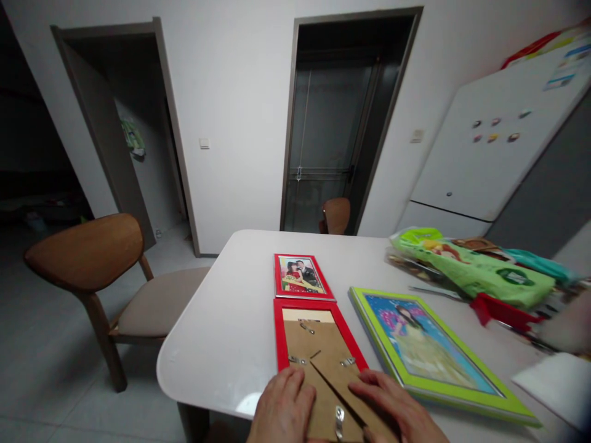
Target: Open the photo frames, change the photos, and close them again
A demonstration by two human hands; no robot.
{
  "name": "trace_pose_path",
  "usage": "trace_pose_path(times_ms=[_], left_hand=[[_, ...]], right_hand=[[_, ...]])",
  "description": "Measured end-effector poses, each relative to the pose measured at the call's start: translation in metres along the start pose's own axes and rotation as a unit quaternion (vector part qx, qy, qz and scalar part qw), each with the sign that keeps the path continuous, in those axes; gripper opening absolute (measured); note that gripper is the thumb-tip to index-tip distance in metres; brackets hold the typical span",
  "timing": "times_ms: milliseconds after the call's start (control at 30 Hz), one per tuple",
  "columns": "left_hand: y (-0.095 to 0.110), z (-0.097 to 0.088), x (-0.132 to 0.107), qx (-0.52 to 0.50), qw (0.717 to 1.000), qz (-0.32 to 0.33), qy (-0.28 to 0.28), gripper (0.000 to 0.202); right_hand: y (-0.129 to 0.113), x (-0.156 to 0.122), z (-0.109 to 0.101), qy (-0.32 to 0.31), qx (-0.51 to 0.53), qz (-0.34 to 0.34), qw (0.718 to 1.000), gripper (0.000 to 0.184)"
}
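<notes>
A red picture frame [318,347] lies face down on the white table [221,326], its brown cardboard back with metal clips showing. My left hand [282,411] rests flat on the near left part of that back, fingers stretched out. My right hand [399,409] lies flat on its near right part, fingers spread. Beyond it lies a smaller red frame [301,277], face up with a photo. To the right lies a green frame [434,351] with a picture of a figure in a dress.
Green plastic packets [480,267], a red object [501,311] and white paper [558,381] crowd the table's right side. A wooden chair [106,277] stands at the left, another chair [336,215] behind the table. A white fridge [498,141] is at the right; two dark doorways are behind.
</notes>
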State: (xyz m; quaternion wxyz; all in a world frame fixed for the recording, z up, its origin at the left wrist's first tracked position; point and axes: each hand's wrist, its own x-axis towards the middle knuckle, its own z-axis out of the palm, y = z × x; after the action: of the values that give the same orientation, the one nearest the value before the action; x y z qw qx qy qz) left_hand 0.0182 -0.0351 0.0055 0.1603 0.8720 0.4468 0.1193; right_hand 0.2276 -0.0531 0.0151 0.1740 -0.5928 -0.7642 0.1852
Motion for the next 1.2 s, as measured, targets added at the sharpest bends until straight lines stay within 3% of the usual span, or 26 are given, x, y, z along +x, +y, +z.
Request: trace_pose_path(times_ms=[200, 400, 633, 900, 1200], left_hand=[[0.000, -0.006, 0.006, -0.012, 0.999, -0.031, 0.002, 0.056], [-0.002, -0.007, 0.004, -0.032, 0.999, -0.021, -0.007, 0.053], [-0.009, -0.009, 0.001, -0.030, 0.999, -0.023, -0.006, 0.052], [-0.008, -0.011, 0.000, -0.014, 1.000, -0.022, 0.001, 0.043], [-0.012, -0.009, -0.001, -0.018, 1.000, -0.024, 0.002, 0.045]], right_hand=[[0.009, 0.018, 0.012, 0.032, -0.017, -0.010, 0.999, 0.044], [0.021, 0.028, 0.021, 0.085, -0.039, -0.045, 0.995, 0.041], [0.017, 0.027, 0.018, 0.092, -0.033, -0.090, 0.991, 0.034], [0.008, 0.060, 0.015, 0.144, -0.135, -0.030, 0.980, 0.030], [0.007, 0.057, 0.014, 0.123, -0.133, -0.019, 0.983, 0.029]])
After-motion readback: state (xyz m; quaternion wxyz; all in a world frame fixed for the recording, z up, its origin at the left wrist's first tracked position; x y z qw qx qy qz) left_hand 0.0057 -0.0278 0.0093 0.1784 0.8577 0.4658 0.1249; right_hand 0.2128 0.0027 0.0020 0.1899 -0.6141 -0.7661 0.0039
